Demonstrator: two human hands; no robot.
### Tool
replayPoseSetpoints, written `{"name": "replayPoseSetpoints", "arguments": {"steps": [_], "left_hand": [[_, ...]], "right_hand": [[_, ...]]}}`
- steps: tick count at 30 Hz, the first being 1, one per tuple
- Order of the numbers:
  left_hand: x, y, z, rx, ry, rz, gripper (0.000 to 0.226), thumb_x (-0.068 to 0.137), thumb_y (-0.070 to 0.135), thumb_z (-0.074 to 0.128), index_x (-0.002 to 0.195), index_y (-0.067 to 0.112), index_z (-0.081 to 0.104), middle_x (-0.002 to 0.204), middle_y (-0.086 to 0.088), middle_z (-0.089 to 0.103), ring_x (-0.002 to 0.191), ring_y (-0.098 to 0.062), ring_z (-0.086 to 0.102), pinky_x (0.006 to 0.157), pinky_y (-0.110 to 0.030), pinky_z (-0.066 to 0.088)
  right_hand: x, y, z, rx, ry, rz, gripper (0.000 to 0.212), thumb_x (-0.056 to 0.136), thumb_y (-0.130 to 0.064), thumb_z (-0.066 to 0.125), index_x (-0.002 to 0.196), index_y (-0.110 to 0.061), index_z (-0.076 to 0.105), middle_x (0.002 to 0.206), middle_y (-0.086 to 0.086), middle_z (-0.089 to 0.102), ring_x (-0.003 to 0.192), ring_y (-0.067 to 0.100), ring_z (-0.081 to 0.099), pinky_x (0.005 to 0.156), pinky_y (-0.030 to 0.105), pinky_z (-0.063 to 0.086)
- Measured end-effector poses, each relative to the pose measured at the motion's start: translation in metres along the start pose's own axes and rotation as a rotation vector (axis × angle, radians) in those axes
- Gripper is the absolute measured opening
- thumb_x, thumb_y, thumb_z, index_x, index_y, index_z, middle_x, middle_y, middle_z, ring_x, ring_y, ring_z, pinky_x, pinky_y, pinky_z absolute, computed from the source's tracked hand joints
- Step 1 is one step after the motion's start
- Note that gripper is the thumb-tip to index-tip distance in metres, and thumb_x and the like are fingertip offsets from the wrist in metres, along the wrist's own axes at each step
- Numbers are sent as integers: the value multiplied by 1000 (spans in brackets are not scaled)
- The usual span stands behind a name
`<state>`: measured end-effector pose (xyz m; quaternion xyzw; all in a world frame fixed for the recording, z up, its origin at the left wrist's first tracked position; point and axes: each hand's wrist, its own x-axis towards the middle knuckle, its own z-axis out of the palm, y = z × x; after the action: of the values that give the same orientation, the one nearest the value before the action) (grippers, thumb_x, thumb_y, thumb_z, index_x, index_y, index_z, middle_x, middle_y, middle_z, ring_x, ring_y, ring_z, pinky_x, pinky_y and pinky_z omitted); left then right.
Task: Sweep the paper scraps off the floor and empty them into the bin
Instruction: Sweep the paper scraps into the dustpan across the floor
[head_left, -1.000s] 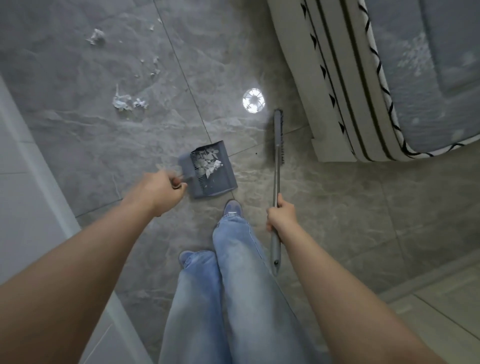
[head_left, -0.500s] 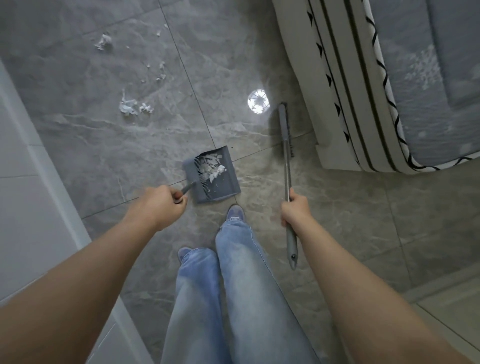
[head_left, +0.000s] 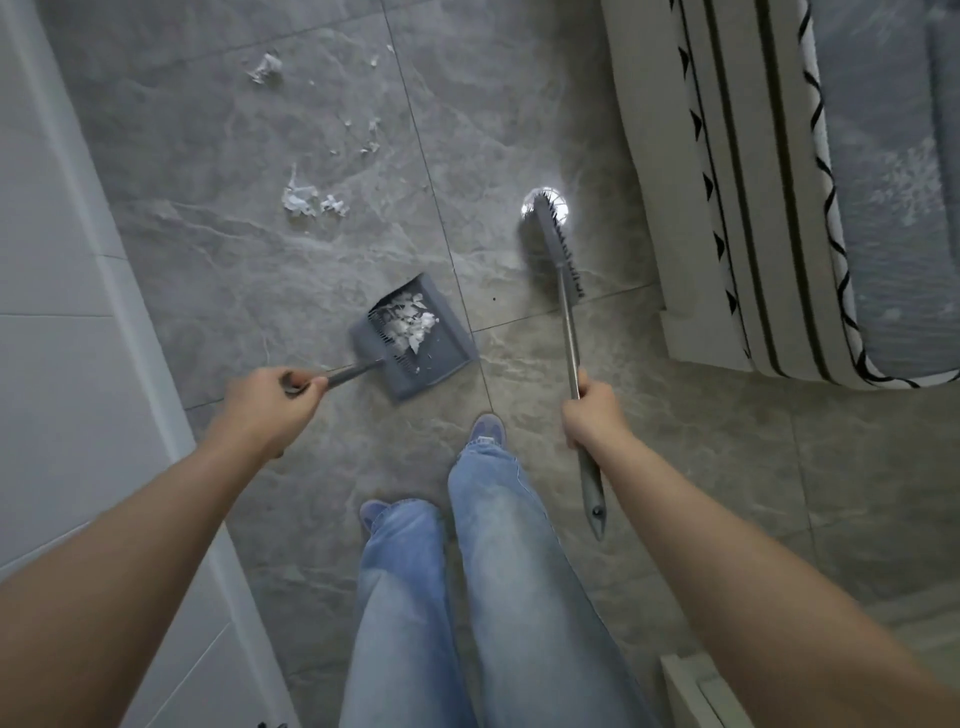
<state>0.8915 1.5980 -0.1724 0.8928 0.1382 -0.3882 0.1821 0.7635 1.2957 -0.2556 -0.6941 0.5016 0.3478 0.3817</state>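
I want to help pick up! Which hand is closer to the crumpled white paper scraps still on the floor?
Left. The left hand is below the crumpled white paper scraps; the right hand is far off to their right.

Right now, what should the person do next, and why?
Probably carry the broom over to the paper scraps left on the floor past the dustpan, which already holds some; both hands have their tools, and no bin shows.

No readable text, label or number shows anywhere.
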Motion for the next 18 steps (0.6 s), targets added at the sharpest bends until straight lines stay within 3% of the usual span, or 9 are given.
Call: {"name": "replayPoseSetpoints", "arguments": {"steps": [5,8,10,14,18], "left_hand": [[26,-1,-16,-68,43,-51,28,96,36,59,87,10,65,62,-8,53,49,-26,49,45,-26,40],[38,4,-21,-49,39,-66,28,96,34,57,86,9,65,62,-9,54,50,-29,50,48,-26,40],[41,4,-26,-46,35,-81,29,96,34,57,87,8,66,62,-10,55,50,-30,51,49,-27,41],[45,2,-38,-18,4,-93,30,98,34,55,90,7,66,63,-11,55,49,-30,51,48,-26,40],[48,1,-43,-8,-18,-79,32,97,34,56,88,6,69,69,-14,60,54,-34,59,54,-33,51]], "right_hand": [[32,-62,-1,-218,33,-5,56,92,-2,43,146,-15,39,118,21,58,70,32,60,38,28,40],[19,-76,30,-259,-79,-61,40,88,-4,45,126,-12,52,108,23,62,80,36,65,53,35,53],[0,-68,47,-229,-200,-76,35,83,1,43,113,-10,58,93,22,62,75,34,60,58,37,49],[-41,-41,60,-34,-298,-62,47,85,5,39,127,-7,55,62,15,50,46,26,48,45,32,43],[-59,-35,55,32,-217,-61,46,92,-6,42,134,-18,53,68,11,52,50,26,53,38,25,43]]}}
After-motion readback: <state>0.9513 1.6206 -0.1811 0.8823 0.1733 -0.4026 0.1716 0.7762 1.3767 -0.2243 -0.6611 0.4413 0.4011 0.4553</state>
